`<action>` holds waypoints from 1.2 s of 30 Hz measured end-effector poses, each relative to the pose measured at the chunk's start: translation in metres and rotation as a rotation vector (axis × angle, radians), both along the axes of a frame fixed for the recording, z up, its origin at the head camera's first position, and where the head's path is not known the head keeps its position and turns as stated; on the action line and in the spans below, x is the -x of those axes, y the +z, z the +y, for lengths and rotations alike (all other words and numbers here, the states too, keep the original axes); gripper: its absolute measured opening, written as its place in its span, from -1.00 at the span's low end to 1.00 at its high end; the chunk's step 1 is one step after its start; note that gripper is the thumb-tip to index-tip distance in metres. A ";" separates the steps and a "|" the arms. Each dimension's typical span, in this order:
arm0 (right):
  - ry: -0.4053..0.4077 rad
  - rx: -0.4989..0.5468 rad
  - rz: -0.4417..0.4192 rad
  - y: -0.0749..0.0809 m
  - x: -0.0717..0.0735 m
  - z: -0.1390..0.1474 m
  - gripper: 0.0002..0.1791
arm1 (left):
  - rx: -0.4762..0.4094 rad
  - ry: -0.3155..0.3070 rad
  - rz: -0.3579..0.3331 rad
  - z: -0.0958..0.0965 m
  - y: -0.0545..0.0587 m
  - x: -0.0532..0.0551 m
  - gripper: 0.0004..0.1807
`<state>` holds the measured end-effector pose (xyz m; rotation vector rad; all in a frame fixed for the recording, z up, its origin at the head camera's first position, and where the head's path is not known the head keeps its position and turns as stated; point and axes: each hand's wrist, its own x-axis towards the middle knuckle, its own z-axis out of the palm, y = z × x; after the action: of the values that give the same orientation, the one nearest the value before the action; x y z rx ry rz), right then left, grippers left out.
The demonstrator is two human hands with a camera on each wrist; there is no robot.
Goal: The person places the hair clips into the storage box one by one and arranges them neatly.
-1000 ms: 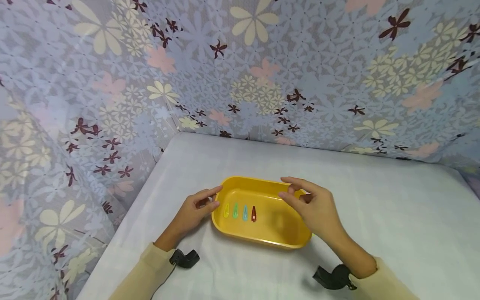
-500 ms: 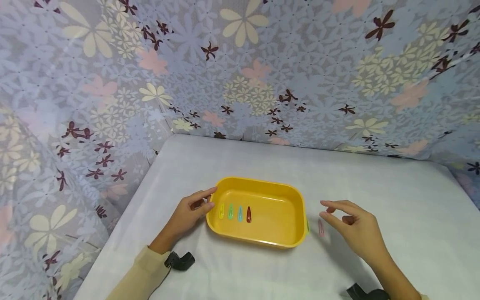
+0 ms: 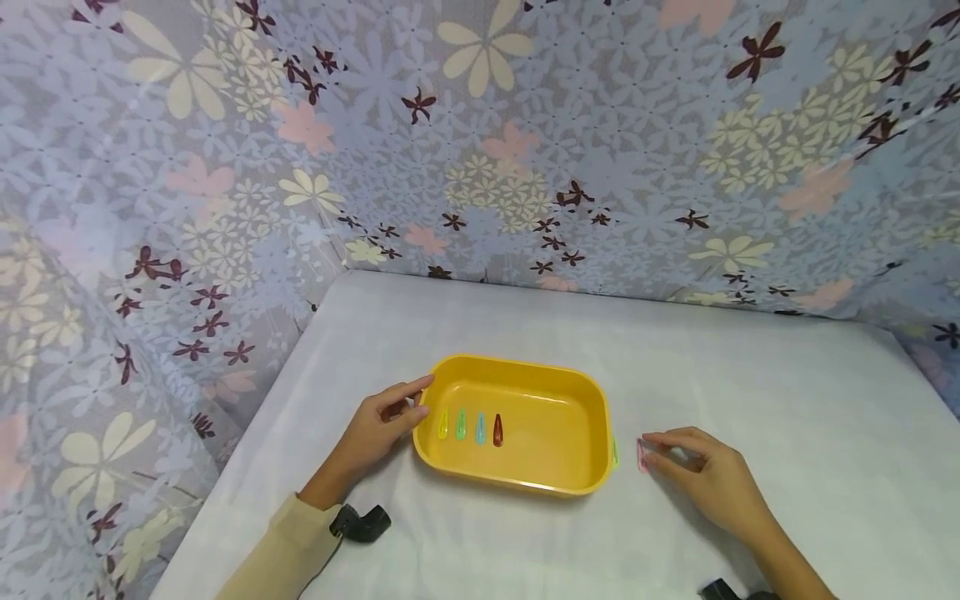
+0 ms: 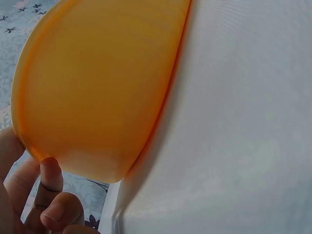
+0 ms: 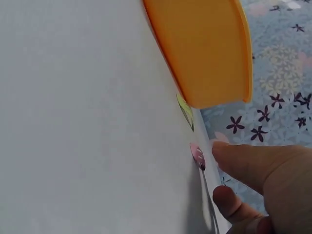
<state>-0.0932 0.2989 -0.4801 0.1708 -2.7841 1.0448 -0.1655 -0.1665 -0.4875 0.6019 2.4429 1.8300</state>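
A yellow plastic tray point(image 3: 555, 442) stands on the white cloth, with a row of snap hair clips inside: a yellow clip point(image 3: 443, 423), a green clip point(image 3: 461, 424), a light blue clip point(image 3: 481, 428) and a dark red clip point(image 3: 498, 430). My left hand point(image 3: 378, 429) holds the tray's left end by the rim, thumb and fingers against it. Right of the tray, a pink hair clip point(image 3: 641, 456) lies on the cloth. My right hand point(image 3: 708, 475) is beside it, thumb and forefinger parted at its edge. The right wrist view shows the pink clip point(image 5: 197, 155) near a fingertip.
Just outside the tray's right end lies a yellow-green hair clip point(image 3: 615, 452), partly hidden by the tray in the head view. White cloth point(image 3: 525, 542) covers the table. Flower-patterned fabric point(image 3: 480, 167) hangs behind and to the left.
My right hand has moved from above the tray out to the right, then down to the pink hair clip, uncovering both outside clips. My left hand has stayed at the tray's rim.
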 end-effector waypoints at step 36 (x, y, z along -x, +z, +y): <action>0.013 -0.122 -0.024 0.005 -0.005 -0.027 -0.71 | -0.003 0.018 -0.044 0.002 0.001 0.000 -0.53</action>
<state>-0.0881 0.2718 -0.4751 0.1924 -2.8731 0.8856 -0.1654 -0.1645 -0.4869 0.5348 2.4261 1.8333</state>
